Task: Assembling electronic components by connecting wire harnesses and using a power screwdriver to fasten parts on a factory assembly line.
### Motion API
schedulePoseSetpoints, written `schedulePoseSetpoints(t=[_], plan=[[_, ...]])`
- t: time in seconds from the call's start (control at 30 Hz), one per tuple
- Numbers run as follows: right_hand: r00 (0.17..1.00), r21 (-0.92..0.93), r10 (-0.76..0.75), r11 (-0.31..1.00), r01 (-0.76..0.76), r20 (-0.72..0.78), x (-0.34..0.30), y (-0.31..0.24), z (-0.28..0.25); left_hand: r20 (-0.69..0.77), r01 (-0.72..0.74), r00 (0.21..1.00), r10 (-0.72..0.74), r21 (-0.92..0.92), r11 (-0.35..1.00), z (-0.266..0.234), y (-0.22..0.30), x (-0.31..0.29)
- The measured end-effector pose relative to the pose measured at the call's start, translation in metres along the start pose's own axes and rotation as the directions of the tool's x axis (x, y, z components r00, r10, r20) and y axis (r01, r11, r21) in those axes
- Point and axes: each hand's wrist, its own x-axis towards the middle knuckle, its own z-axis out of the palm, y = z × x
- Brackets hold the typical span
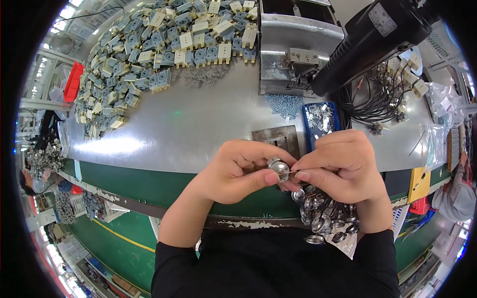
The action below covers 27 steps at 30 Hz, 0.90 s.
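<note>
Between its thumb and fingers, my left hand [243, 171] grips a small round, domed metal part [278, 167] with a shiny silver face. My right hand [338, 166] is closed in a pinch on a thin copper-coloured wire-like piece [290, 172] that meets the domed part. Whether the two are joined cannot be made out. Just below my right hand hangs a bunch of similar round silvery metal parts [320, 221]. Beyond the hands lies a flat metal plate [263, 135] with a raised or recessed square, partly hidden by my left fingers.
A blue tray [306, 130] of small metal pieces stands behind my right hand, near a pile of bluish screws [284, 105]. Cream-and-grey blocks [164, 39] heap at far left, with loose springs [201, 75]. A black cylindrical tool [367, 39] and black cables [367, 107] occupy the right.
</note>
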Motion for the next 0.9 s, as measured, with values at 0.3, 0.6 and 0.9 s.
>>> schedulePoseSetpoints(t=[0.3,0.6,0.9], plan=[[0.995,0.015,0.088,0.996,-0.088,0.041,0.000,-0.008,-0.002,0.022,-0.004,1.000,0.007,-0.152,0.988,0.003,-0.005,0.000],[0.999,-0.080,-0.026,0.996,0.028,0.033,-0.001,-0.005,0.010,0.081,-0.176,0.981,0.177,-0.012,0.984,-0.015,-0.019,0.000],[0.999,-0.051,-0.041,0.998,0.039,-0.023,-0.001,0.001,0.014,0.048,-0.203,0.978,0.204,-0.020,0.979,-0.017,-0.019,-0.001]])
